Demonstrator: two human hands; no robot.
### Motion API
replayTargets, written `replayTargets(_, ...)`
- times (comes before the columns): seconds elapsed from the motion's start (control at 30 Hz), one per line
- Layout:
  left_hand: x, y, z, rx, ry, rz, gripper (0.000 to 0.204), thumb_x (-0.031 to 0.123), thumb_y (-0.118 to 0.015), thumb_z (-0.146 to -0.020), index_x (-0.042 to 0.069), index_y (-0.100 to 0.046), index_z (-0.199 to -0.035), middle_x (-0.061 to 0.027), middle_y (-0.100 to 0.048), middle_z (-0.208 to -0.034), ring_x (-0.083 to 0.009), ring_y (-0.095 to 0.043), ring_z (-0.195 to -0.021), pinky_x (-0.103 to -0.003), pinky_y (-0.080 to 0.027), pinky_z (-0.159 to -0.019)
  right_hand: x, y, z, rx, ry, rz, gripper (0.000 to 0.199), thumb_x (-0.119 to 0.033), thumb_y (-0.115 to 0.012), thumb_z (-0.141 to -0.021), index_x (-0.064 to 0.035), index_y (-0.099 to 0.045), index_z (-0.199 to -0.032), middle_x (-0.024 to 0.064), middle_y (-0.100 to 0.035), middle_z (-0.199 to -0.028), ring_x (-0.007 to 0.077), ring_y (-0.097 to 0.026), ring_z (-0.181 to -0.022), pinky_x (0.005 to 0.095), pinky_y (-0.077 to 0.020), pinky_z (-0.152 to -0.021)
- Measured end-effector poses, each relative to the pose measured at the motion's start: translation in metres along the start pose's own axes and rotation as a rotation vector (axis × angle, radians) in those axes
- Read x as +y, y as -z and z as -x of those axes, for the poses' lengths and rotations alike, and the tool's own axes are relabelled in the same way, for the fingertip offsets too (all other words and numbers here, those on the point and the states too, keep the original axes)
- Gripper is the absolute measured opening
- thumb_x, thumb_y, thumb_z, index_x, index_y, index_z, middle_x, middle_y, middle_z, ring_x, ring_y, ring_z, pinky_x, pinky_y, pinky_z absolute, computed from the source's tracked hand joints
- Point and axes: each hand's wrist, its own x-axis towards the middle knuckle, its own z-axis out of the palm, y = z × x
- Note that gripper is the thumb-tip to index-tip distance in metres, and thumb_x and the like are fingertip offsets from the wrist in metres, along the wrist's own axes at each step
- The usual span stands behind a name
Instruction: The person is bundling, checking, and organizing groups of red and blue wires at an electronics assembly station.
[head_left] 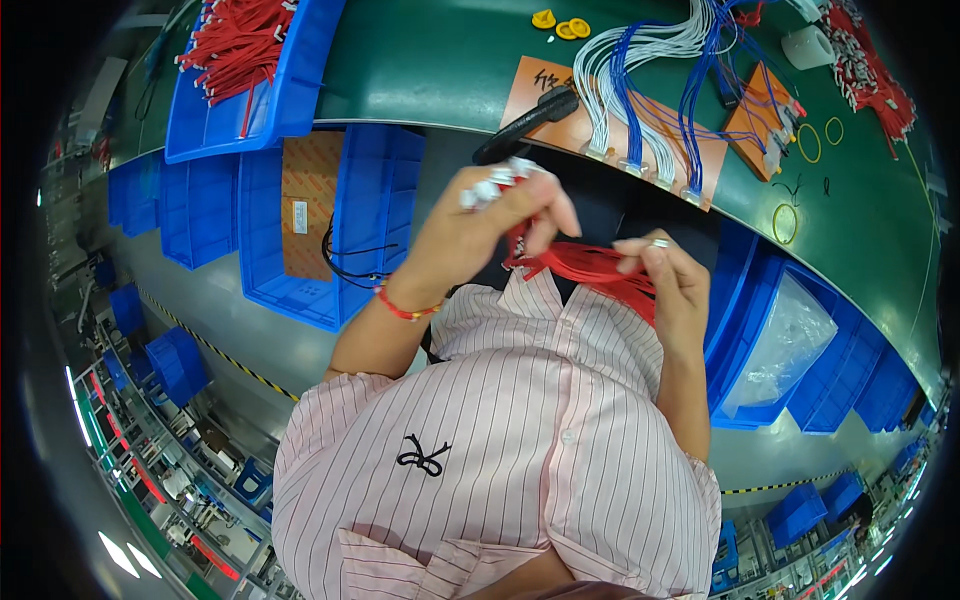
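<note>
My left hand (470, 225) is closed round a bundle of red cables (585, 262), somewhat blurred. Their white connectors (497, 182) stick up past its knuckles. From this hand the cables run rightward over my lap and pass by my right hand (678, 280). Thumb and fingertips of the right hand are pinched together at a small white connector (658, 243); whether a wire leads from it I cannot make out. Both hands hover in front of my striped shirt, just short of the green table's (430, 85) near edge.
At the back left, a blue bin (215, 135) holds more red cables. White and blue cables (640, 70) lie across an orange board (525, 95), beside a black tool-like object (528, 122). Yellow rings (785, 224) and red cables (868, 75) lie farther right. Blue bins (385, 190) stand below the edge.
</note>
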Motion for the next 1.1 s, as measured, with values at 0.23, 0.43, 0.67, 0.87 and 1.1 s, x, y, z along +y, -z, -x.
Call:
replayTargets(0.23,0.034,0.025,0.024,0.210,-0.277,-0.344,0.027,0.020,-0.063,-0.098,-0.005,-0.070,-0.102,-0.0022,-0.061,-0.070,-0.0048,-0.048,-0.061,-0.021,-0.037,-0.055,0.051,-0.027,-0.024,-0.207,0.240,0.687,0.014,-0.008,-0.067,-0.088,0.0010,-0.066,-0.098,0.0091,-0.062,-0.095,0.0259,-0.059,-0.087,0.0324,-0.0470,-0.080)
replayTargets(0.43,0.026,0.024,0.026,0.121,0.009,-0.584,0.033,0.027,-0.062,-0.098,0.003,-0.070,-0.119,0.0058,-0.058,-0.070,-0.0024,-0.043,-0.061,-0.022,-0.035,-0.053,0.038,-0.019,-0.024,-0.136,0.040,0.229,0.006,-0.004,-0.065,-0.091,-0.0012,-0.064,-0.097,0.0056,-0.063,-0.088,0.0153,-0.060,-0.083,0.0284,-0.0478,-0.078)
replayTargets(0.67,-0.048,-0.006,0.004,0.000,-0.153,-0.316,0.034,0.018,-0.055,-0.102,0.001,-0.063,-0.130,0.0020,-0.053,-0.084,-0.0037,-0.044,-0.063,-0.020,-0.036,-0.058,0.010,-0.024,-0.022,-0.150,-0.041,-0.084,0.009,-0.008,-0.061,-0.097,0.0005,-0.059,-0.098,0.0039,-0.063,-0.087,0.0093,-0.061,-0.081,0.0240,-0.0496,-0.075)
replayTargets(0.87,-0.043,-0.028,-0.007,0.057,-0.021,-0.076,0.028,0.016,-0.052,-0.102,-0.003,-0.066,-0.118,-0.0009,-0.056,-0.092,-0.0025,-0.040,-0.056,-0.019,-0.034,-0.051,0.006,-0.030,-0.015,0.106,0.321,0.400,0.009,-0.002,-0.065,-0.093,0.0004,-0.058,-0.100,0.0036,-0.061,-0.082,0.0051,-0.060,-0.075,0.0220,-0.0490,-0.063)
replayTargets(1.1,-0.043,-0.034,-0.015,0.200,0.115,0.159,0.030,0.024,-0.052,-0.103,-0.001,-0.066,-0.095,0.0013,-0.055,-0.070,-0.0009,-0.035,-0.049,-0.019,-0.025,-0.045,-0.002,0.026,0.009,-0.096,-0.258,-0.050,0.017,-0.002,-0.060,-0.096,0.0007,-0.055,-0.112,0.0022,-0.059,-0.079,0.0054,-0.054,-0.065,0.0201,-0.0442,-0.058)
